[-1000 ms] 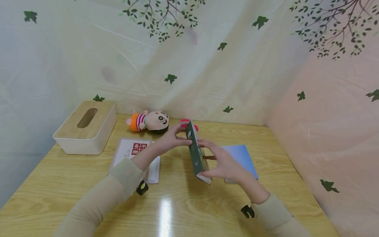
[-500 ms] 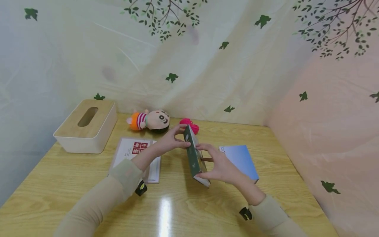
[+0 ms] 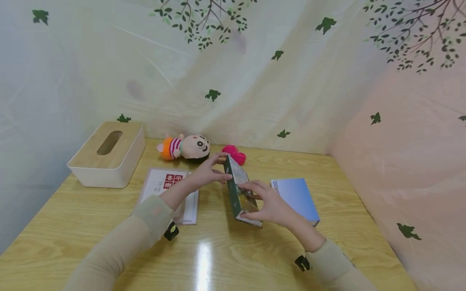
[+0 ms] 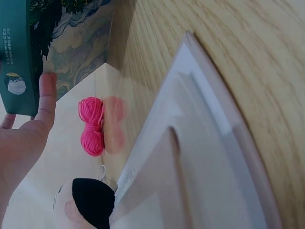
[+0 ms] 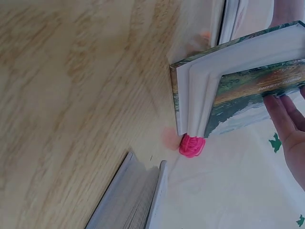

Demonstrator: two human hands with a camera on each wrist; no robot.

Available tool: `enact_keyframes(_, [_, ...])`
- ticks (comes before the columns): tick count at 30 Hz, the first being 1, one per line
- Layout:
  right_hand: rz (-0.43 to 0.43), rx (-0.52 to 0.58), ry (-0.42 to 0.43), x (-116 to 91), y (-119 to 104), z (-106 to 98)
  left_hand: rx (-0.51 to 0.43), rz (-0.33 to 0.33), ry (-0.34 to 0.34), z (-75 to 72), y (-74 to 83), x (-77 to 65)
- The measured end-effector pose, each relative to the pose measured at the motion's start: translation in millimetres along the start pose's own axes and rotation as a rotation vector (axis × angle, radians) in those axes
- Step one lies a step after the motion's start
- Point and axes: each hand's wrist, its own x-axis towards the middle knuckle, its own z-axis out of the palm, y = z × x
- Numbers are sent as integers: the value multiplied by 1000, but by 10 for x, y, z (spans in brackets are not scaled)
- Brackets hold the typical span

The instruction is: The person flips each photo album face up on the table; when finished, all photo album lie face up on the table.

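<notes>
Two hands (image 3: 208,173) (image 3: 272,205) gripping one green-spined book (image 3: 234,196), blue book (image 3: 296,198) lettered "…ROID", white booklet (image 3: 156,185) with red "喜平"

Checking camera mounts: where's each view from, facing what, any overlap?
Head: worn on head, forward and down at the table; left hand, right hand, sleeves show.
Left wrist: worn there, toward the book, pink yarn; left hand shows.
Right wrist: worn there, toward the book too; right hand shows, more skin top right.
Shared: both wrist views show book and pink yarn.
</notes>
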Motion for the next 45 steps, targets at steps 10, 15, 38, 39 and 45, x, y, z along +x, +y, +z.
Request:
enact_keyframes(10, [4, -143, -62, -31, 46, -2, 61, -30, 3, -47, -28, -33])
enact_keyframes(15, [10, -181, -148, -47, 93, -8, 65, -42, -19, -84, -57, -55])
enact_keyframes(38, [39, -211, -219, -125, 296, 24, 83, -58, -27, -141, -140, -103])
enact_keyframes(39, [45, -213, -221, -131, 309, 25, 85, -54, -27, -148, -147, -109])
enact_keyframes(45, [148, -219, -257, -167, 381, 29, 108, -54, -18, -179, -182, -123])
